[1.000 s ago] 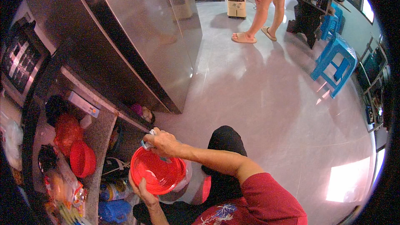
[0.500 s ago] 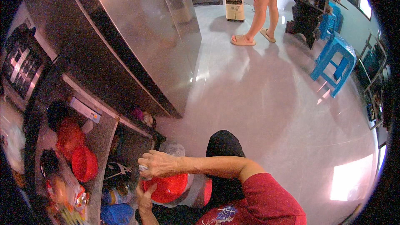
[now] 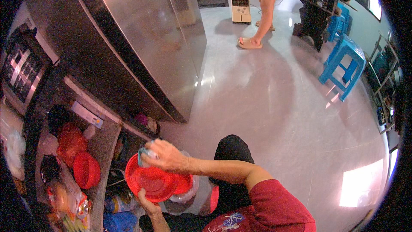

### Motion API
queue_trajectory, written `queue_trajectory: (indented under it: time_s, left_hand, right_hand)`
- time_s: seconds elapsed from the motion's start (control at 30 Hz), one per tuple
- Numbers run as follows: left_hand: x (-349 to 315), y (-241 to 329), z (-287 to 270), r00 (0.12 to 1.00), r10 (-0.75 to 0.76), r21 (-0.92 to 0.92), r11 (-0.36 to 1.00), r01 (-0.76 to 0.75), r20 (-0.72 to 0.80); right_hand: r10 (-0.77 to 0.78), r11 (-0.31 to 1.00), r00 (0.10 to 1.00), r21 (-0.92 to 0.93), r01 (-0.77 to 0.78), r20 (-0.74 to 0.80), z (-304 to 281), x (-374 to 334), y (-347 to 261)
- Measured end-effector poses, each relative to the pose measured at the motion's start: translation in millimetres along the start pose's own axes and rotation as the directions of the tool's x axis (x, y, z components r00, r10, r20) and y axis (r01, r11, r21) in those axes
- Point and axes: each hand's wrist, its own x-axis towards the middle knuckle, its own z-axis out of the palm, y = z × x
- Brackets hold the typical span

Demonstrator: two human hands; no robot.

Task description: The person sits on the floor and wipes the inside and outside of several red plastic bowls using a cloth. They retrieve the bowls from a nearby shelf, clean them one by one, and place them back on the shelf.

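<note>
My left hand grips the lower rim of a red plastic bowl, thumb over its edge. The bowl is tilted so its inside faces up. At its upper rim, my right hand is closed on a small clear container with a teal edge; its exact kind is hard to make out. Just right of the held bowl, and partly behind it, sits a second red bowl. Clear plastic shows around and beneath that one.
On the stone-edged counter at left lie another red bowl, a red bag and food packets. A blue bag is below. A steel refrigerator, a person's legs, an air cooler and a blue stool stand beyond.
The held red bowl has come into view on the left, apart from the second one. My right hand has risen slightly, showing the teal edge. The other person's legs have shifted.
</note>
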Motion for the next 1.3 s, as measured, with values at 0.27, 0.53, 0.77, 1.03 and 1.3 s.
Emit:
queue_trajectory:
  time_s: [0.27,0.53,0.77,1.03,1.3]
  left_hand:
    - [-14,0,26,0.999,0.042,0.021,0.999,-0.042,-0.013]
    - [1,-16,19,0.993,0.056,-0.028,0.998,-0.059,-0.101]
    - [-22,-11,52,0.995,0.093,-0.015,0.996,-0.093,-0.024]
    - [-16,-18,46,1.000,0.006,-0.190,0.982,-0.010,-0.019]
    - [-12,3,46,0.997,0.073,-0.139,0.987,-0.074,-0.009]
  right_hand:
    - [-0.027,0.971,0.950,-0.216,0.098,0.310,29,-34,-22]
    - [-0.103,0.924,0.639,0.311,-0.222,0.763,55,-71,-56]
    - [0.157,0.196,0.725,0.699,-0.688,0.670,42,-30,-55]
    - [-0.142,0.338,0.778,0.769,-0.542,0.611,31,-30,-43]
    - [-0.362,0.691,0.457,0.563,-0.454,0.812,2,-13,-34]
